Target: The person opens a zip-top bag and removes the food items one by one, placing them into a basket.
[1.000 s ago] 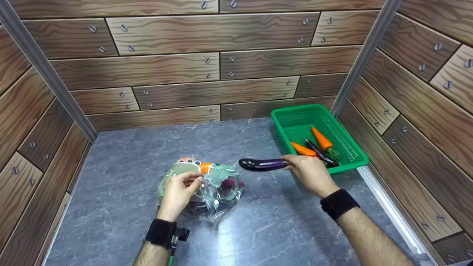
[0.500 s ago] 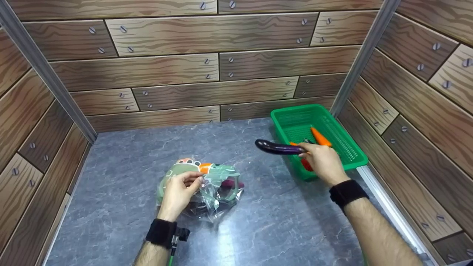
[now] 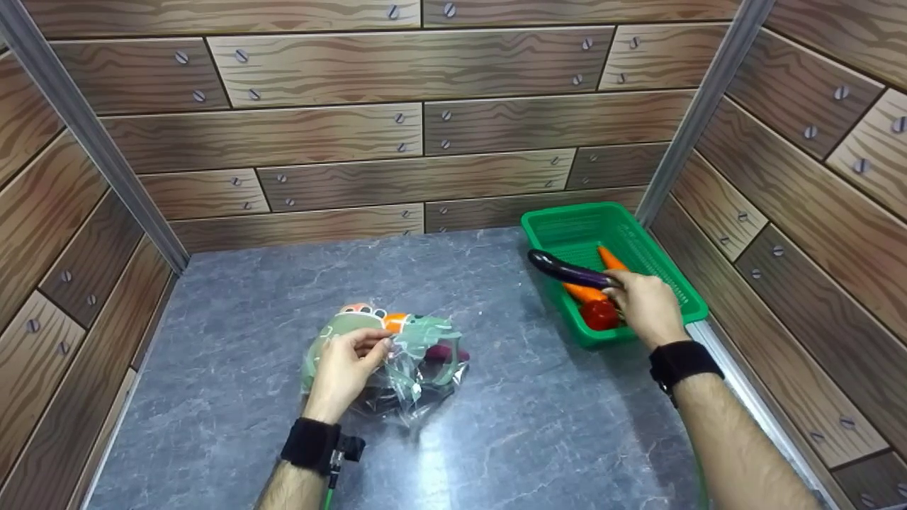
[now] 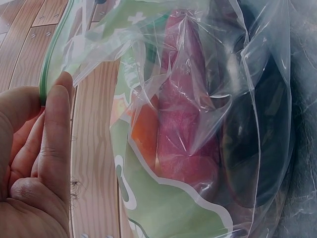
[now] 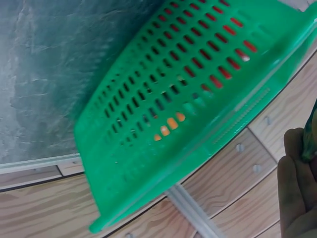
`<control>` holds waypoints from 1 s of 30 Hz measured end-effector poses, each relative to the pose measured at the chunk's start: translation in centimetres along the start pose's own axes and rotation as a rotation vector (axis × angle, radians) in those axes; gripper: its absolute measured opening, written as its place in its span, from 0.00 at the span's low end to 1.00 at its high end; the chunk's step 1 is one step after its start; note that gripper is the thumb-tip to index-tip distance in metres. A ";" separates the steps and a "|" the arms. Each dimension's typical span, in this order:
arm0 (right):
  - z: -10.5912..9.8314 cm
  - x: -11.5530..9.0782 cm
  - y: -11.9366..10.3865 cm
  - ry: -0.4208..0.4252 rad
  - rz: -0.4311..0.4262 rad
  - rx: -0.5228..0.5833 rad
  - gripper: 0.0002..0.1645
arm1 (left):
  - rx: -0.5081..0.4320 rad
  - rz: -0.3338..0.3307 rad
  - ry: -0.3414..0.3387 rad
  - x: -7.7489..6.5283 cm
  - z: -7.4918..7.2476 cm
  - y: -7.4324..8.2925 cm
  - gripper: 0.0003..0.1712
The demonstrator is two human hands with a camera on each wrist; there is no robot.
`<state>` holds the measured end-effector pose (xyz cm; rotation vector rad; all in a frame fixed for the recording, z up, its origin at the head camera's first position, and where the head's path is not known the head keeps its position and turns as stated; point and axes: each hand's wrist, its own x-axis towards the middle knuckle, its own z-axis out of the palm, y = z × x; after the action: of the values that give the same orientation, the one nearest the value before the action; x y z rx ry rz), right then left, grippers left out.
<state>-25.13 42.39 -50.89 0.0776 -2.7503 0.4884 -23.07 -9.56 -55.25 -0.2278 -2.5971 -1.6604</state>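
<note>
The eggplant (image 3: 571, 270) is dark purple, the basket (image 3: 643, 246) green, the tabletop (image 3: 248, 319) veined grey.

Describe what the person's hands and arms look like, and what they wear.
The left hand and right hand are bare: no gloves or sleeves show. A wide black band circles each wrist. The left band carries a small black device with a green cable below it. Beneath the right band, a thin green line shows beside the forearm. I see no markings.
</note>
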 end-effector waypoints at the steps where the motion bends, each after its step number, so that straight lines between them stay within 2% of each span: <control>1: 0.0 0.0 0.1 0.004 0.011 0.006 0.21 | -0.004 0.003 0.000 0.0 -0.1 0.0 0.09; 6: 0.2 0.3 0.7 0.028 0.051 -0.003 0.22 | -0.021 0.000 -0.005 -0.2 -0.4 -0.1 0.10; 10: 0.3 0.6 1.2 0.038 0.046 -0.022 0.22 | -0.015 0.003 0.007 -0.3 -0.4 -0.2 0.10; 14: -0.1 0.5 2.2 0.040 0.046 -0.020 0.21 | -0.007 0.020 0.008 -0.1 0.0 -0.2 0.09; 18: -0.7 0.3 3.3 0.041 0.084 -0.031 0.20 | 0.000 0.041 -0.012 0.3 0.5 -0.1 0.10; 30: -0.8 1.6 4.7 -0.079 0.173 -0.097 0.24 | -0.006 0.038 -0.010 0.2 0.0 -0.5 0.10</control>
<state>-26.90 47.08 -51.15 -0.1695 -2.8683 0.4034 -23.32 -9.74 -55.67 -0.2850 -2.5787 -1.6593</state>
